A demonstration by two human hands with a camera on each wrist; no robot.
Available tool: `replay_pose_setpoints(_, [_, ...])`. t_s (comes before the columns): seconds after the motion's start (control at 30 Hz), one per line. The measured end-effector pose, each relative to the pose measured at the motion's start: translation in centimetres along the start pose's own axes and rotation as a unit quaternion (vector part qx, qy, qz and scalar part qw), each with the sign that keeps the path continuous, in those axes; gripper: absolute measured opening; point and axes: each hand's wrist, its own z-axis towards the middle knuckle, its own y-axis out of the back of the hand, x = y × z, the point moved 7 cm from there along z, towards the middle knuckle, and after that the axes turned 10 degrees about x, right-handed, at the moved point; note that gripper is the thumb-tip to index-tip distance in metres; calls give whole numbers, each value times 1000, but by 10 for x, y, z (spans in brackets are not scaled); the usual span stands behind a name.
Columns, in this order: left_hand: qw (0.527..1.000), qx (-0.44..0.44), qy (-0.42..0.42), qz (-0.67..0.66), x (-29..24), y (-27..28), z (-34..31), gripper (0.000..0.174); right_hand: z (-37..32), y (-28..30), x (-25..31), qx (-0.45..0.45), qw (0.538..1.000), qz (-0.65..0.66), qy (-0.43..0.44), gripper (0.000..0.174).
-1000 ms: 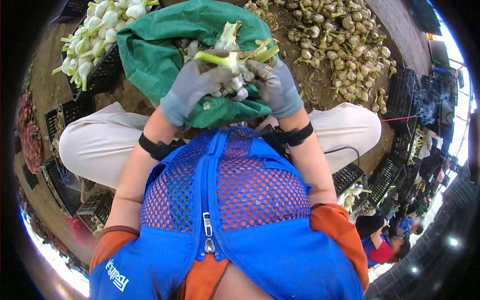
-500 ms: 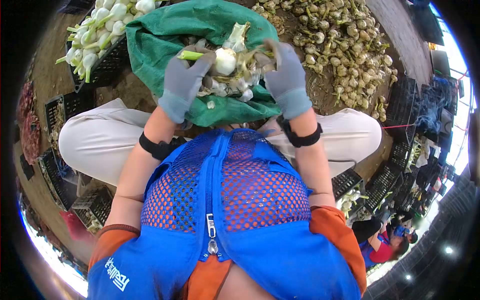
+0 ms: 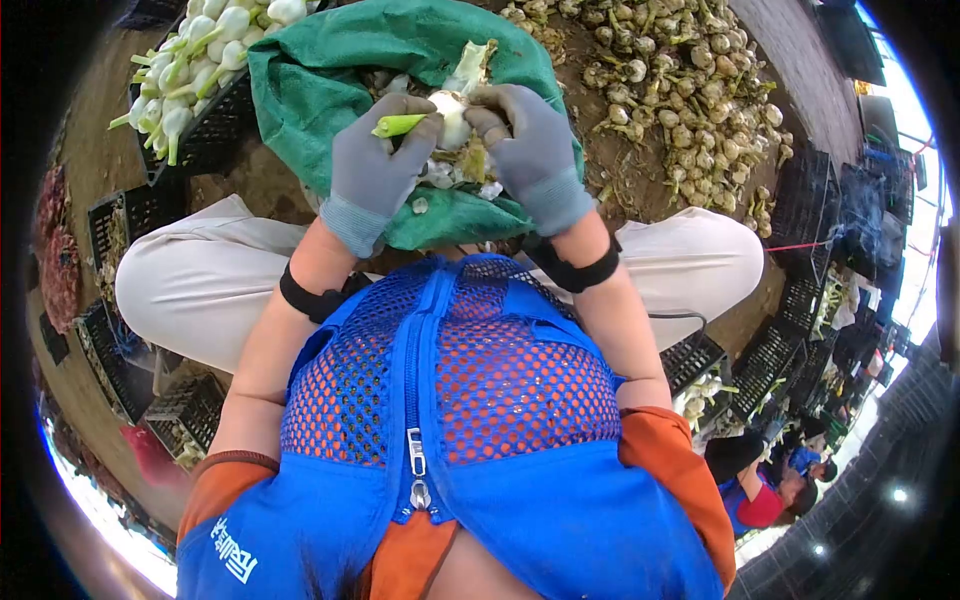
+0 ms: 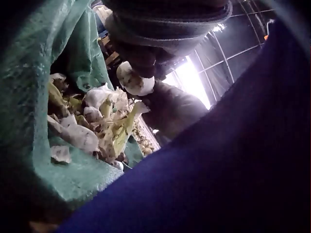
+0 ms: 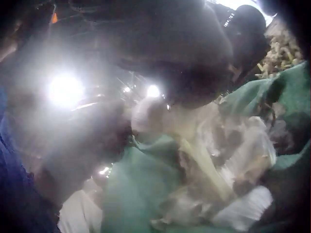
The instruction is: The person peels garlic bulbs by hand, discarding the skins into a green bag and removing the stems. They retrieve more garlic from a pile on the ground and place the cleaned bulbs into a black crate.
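My gloved left hand (image 3: pixel 375 170) grips a garlic bulb (image 3: pixel 452 118) by its cut green stem (image 3: pixel 400 125), which pokes out between thumb and fingers. At the bulb's right side, the curled fingers and thumb of my gloved right hand (image 3: pixel 540 150) pinch its outer skin. A strip of peel (image 5: pixel 206 162) hangs below that hand in the right wrist view. The white bulb (image 4: pixel 133 80) shows between the dark gloves in the left wrist view. Beneath both hands lies an open green sack (image 3: pixel 300 100) with loose garlic skins (image 4: pixel 80 136) in it.
Trimmed white garlic (image 3: pixel 215 50) fills a black crate (image 3: pixel 215 125) at the upper left. A heap of untrimmed garlic (image 3: pixel 690 100) covers the ground at the upper right. More black crates (image 3: pixel 770 355) line the right side, where other people (image 3: pixel 760 490) sit.
The right hand moved out to the right, then came back in to the bulb. Skin around the bulb has loosened, and more of its white surface shows. The left hand keeps its hold.
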Motion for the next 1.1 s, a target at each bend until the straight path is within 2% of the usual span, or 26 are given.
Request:
replay_pose_setpoints(0.03, [1000,-9,-10,4,-1,-1,0,15,-2,1,6,-22,999,-40,26,11])
replay_pose_setpoints(0.1, [999,-29,-31,16,-2,-1,1,15,-1,0,8,-4,995,-97,8,14])
replay_pose_setpoints(0.13, [999,-27,-17,0,1,0,1,15,1,-1,8,4,992,-123,1,16])
replay_pose_setpoints(0.23, [999,-13,28,-17,7,1,2,15,1,-1,1,-7,998,-67,-3,12])
replay_pose_setpoints(0.3, [998,2,63,11,7,2,1,15,-2,-3,8,-15,994,-98,40,13])
replay_pose_setpoints(0.43, [999,13,29,-20,11,-4,-2,15,-3,-7,13,5,976,-208,61,14])
replay_pose_setpoints(0.5, [999,18,26,-42,16,-3,-1,16,5,-4,-6,-10,977,-211,10,13])
replay_pose_setpoints(0.53, [997,25,53,-51,17,-4,-2,16,8,-3,-16,-17,977,-212,-14,13])
replay_pose_setpoints(0.6, [991,36,106,-70,13,-3,-4,17,4,8,-42,-39,986,-152,-58,14])
replay_pose_setpoints(0.63, [990,36,106,-89,15,-2,-2,17,4,11,-52,-49,988,-121,-77,15])
replay_pose_setpoints(0.73, [986,40,107,-122,21,-4,-4,17,-1,7,-38,4,996,54,-72,21])
replay_pose_setpoints(0.8, [989,45,94,-107,16,-5,-2,19,-3,2,-20,-6,997,58,-43,24])
replay_pose_setpoints(0.87, [993,57,32,-97,10,-8,-2,20,-3,-5,-14,-20,998,65,-18,23])
replay_pose_setpoints(0.9, [994,65,1,-92,7,-10,-2,21,-1,-8,-16,-21,993,108,-32,25])
replay_pose_setpoints(1.0, [986,79,26,-145,11,-5,-3,22,-4,-15,-55,57,944,252,-207,25])
replay_pose_setpoints(1.03, [991,71,-5,-116,10,0,-1,22,-6,-10,-59,18,928,304,-214,22])
replay_pose_setpoints(1.1, [995,55,-67,-58,7,6,2,22,-8,4,-75,-17,951,245,-188,23])
